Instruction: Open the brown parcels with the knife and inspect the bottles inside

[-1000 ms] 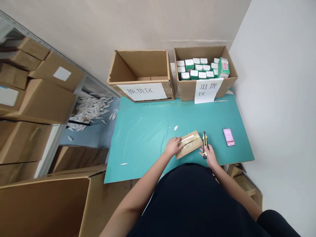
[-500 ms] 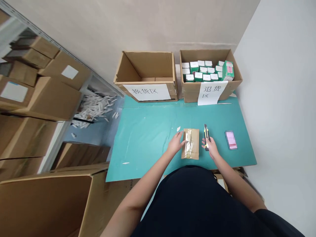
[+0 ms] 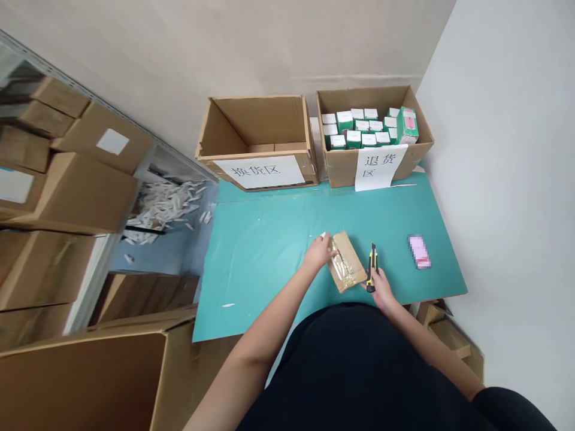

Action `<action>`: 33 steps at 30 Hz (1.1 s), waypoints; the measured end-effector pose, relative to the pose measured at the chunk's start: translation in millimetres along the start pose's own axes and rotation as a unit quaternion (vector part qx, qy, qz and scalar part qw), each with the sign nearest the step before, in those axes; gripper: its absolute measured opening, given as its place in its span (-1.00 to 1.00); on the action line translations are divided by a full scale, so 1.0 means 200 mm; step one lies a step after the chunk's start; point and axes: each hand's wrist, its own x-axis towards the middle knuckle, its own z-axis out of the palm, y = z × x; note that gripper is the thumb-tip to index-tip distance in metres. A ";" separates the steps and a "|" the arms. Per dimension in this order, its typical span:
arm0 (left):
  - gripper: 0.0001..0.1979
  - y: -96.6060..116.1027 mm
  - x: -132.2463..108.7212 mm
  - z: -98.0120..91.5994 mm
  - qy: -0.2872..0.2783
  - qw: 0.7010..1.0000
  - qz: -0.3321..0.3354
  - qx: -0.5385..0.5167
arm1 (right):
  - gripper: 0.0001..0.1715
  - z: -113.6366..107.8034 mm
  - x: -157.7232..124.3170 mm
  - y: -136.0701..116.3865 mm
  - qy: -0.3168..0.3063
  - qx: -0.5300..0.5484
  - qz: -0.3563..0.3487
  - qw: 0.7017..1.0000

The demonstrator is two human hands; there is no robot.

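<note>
A small brown cardboard box with shiny clear tape along it lies turned at an angle near the front of the green table. My left hand grips its upper left corner, thumb on top. In my right hand is a yellow and black utility knife, pointing away from me. Fingertips of that hand touch the box's lower right corner. Whether the blade is out I cannot tell.
Two open cartons stand at the table's back: the left carton and the right carton, which holds several green-white boxes. A blurred pink item lies right. Stacked cartons fill the left, and a large open carton stands front left.
The small box has turned, its far end swinging left and its near end right. My left hand has closed on its corner. My right hand and the knife have come nearer to me, against the box.
</note>
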 end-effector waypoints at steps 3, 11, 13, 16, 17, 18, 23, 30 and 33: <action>-0.16 -0.03 -0.17 0.02 -0.002 0.998 -0.066 0.006 | -0.40 0.02 0.09 -0.11 -0.001 -0.062 -0.074 0.995; -0.10 0.00 -0.43 0.15 -0.004 0.991 -0.128 -0.027 | -0.46 0.13 0.31 -0.39 -0.076 -0.176 -0.144 0.971; -0.10 0.00 -0.43 0.16 0.036 0.995 -0.090 -0.002 | -0.46 0.13 0.31 -0.41 -0.085 -0.173 -0.142 0.971; -0.16 -0.02 -0.38 0.16 0.051 0.998 0.030 0.037 | -0.43 0.06 0.27 -0.39 -0.069 -0.178 -0.137 0.972; -0.19 -0.03 -0.36 0.16 0.038 0.996 0.071 0.043 | -0.42 0.02 0.24 -0.38 -0.060 -0.189 -0.136 0.971; -0.21 -0.03 -0.34 0.16 0.022 0.993 0.105 0.046 | -0.40 -0.02 0.21 -0.36 -0.050 -0.202 -0.136 0.968; -0.21 -0.05 -0.26 0.16 -0.005 0.989 0.142 0.048 | -0.26 -0.24 0.02 -0.22 -0.013 -0.252 -0.124 0.960; -0.03 -0.07 -0.29 0.18 -0.010 0.985 0.160 0.064 | -0.21 -0.33 -0.11 -0.15 -0.036 -0.283 -0.102 0.953; 0.04 -0.08 -0.29 0.18 -0.020 0.983 0.168 0.075 | -0.19 -0.32 -0.10 -0.18 -0.047 -0.304 -0.099 0.946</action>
